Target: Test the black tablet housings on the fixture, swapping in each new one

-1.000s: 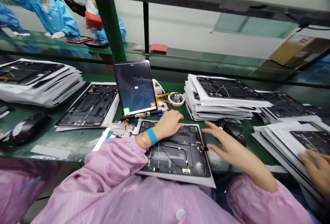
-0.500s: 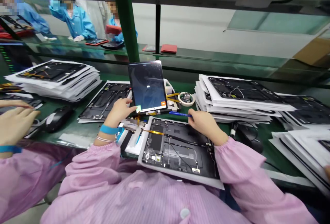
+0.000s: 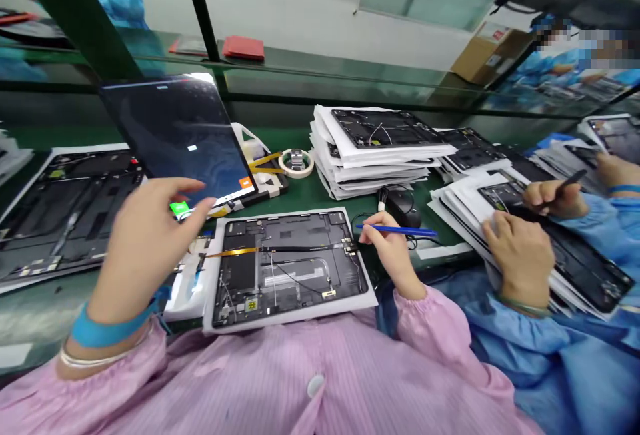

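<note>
My left hand (image 3: 145, 241), with a blue band at its wrist, has thumb and fingers apart and nothing between them. It is in front of the lower left corner of a lit tablet screen (image 3: 180, 135), which leans upright; I cannot tell whether it touches. My right hand (image 3: 387, 251) grips a slim blue pen-like tool (image 3: 400, 229), its shaft pointing right. The fingertips are by the right edge of an opened tablet housing (image 3: 295, 288) lying on a white sheet. An orange flex cable (image 3: 240, 251) runs out of the housing's left side.
A stack of tablet housings and white sheets (image 3: 370, 161) stands behind right, near a tape roll (image 3: 296, 163) and a black mouse (image 3: 403, 208). Another housing (image 3: 65, 215) lies at left. At right, a co-worker's hands (image 3: 523, 255) work over another stack.
The view has swung right, bringing a blue-sleeved co-worker into sight. My left hand has opened away from the screen's corner. My right hand has moved down the housing's right edge, still holding the tool.
</note>
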A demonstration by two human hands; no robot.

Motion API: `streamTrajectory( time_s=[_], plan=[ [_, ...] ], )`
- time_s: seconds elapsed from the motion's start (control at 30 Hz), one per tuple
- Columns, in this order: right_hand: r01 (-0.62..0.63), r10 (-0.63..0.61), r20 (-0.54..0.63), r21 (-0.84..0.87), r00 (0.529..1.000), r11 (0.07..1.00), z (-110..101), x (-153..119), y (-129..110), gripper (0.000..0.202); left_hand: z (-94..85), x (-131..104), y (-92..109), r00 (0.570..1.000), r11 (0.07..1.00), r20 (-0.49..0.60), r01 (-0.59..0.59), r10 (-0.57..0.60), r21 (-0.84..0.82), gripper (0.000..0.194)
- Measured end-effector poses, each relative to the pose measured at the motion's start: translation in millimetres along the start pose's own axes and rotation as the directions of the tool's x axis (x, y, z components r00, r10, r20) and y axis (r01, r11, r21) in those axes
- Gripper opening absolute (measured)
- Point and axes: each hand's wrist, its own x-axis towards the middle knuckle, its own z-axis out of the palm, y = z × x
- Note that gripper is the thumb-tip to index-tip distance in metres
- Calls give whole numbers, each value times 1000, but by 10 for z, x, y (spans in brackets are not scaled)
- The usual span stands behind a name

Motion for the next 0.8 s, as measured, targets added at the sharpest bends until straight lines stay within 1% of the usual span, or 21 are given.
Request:
streamTrajectory(
  time_s=[0.03, 0.07, 0.1, 0.13, 0.17, 0.2, 0.23, 0.27, 0.3, 0.33, 0.37, 0.4, 0.43, 0.47, 0.5, 0.53, 0.57, 0.6, 0.63, 0.7, 0.8],
  plan=[
    [2, -2, 15, 0, 1000, 1000, 36, 9, 29, 13, 65, -15, 132, 994, 998, 97, -37, 43, -59, 33],
    [12, -11, 24, -15, 1000, 1000, 73, 17, 48, 13, 159, -23, 244, 973, 990, 206, -84, 105, -110, 31],
    [22, -21, 26, -42, 999, 999, 108, 26, 63, 12, 275, -26, 334, 934, 979, 308, -138, 178, -149, 29],
    [31, -29, 22, -76, 999, 997, 137, 35, 77, 12, 400, -26, 404, 884, 966, 396, -193, 248, -173, 28],
    [35, -34, 12, -106, 999, 994, 158, 44, 90, 11, 523, -24, 456, 836, 953, 459, -242, 299, -181, 26],
    [34, -35, 1, -128, 999, 991, 170, 53, 104, 9, 628, -21, 493, 798, 944, 504, -280, 330, -174, 24],
    [30, -32, -8, -142, 999, 989, 174, 61, 118, 8, 704, -14, 515, 774, 940, 535, -303, 339, -156, 22],
    [27, -30, -14, -153, 999, 988, 171, 68, 129, 7, 742, -2, 518, 765, 941, 552, -309, 333, -139, 20],
    [28, -31, -14, -160, 999, 987, 163, 72, 137, 7, 737, 19, 499, 771, 946, 552, -298, 318, -128, 19],
    [33, -35, -10, -159, 999, 987, 152, 74, 139, 7, 688, 49, 454, 799, 955, 525, -268, 293, -125, 19],
    [39, -40, -4, -158, 999, 987, 139, 75, 138, 8, 601, 87, 380, 850, 968, 462, -220, 252, -121, 20],
    [43, -44, -1, -165, 999, 985, 126, 77, 136, 8, 483, 129, 278, 916, 981, 356, -155, 186, -114, 20],
    [45, -46, 1, -174, 999, 984, 114, 83, 135, 8, 346, 169, 152, 972, 992, 215, -78, 97, -98, 21],
    [43, -43, 0, -200, 999, 979, 105, 94, 137, 9, 203, 201, 7, 998, 997, 68, 5, 0, -71, 22],
    [36, -37, -2, -224, 999, 974, 99, 111, 142, 11, 69, 223, -146, 995, 996, -48, 88, -89, -33, 24],
    [31, -32, 1, -237, 999, 971, 98, 131, 148, 12, -42, 233, -299, 979, 985, -113, 170, -168, 13, 26],
    [27, -28, 2, -243, 1000, 970, 100, 151, 153, 13, -120, 235, -442, 964, 968, -126, 244, -235, 61, 29],
    [24, -24, 5, -236, 1000, 971, 105, 166, 156, 15, -159, 233, -569, 951, 947, -101, 303, -292, 111, 32],
    [23, -21, 10, -226, 1000, 974, 112, 177, 156, 15, -160, 231, -675, 939, 925, -61, 345, -340, 158, 35],
    [17, -14, 14, -213, 1000, 977, 124, 182, 150, 16, -74, 239, -817, 918, 893, -8, 389, -397, 225, 40],
    [8, -6, 11, -198, 1000, 980, 137, 170, 143, 16, 78, 257, -866, 909, 878, 28, 393, -415, 272, 43]
  ],
)
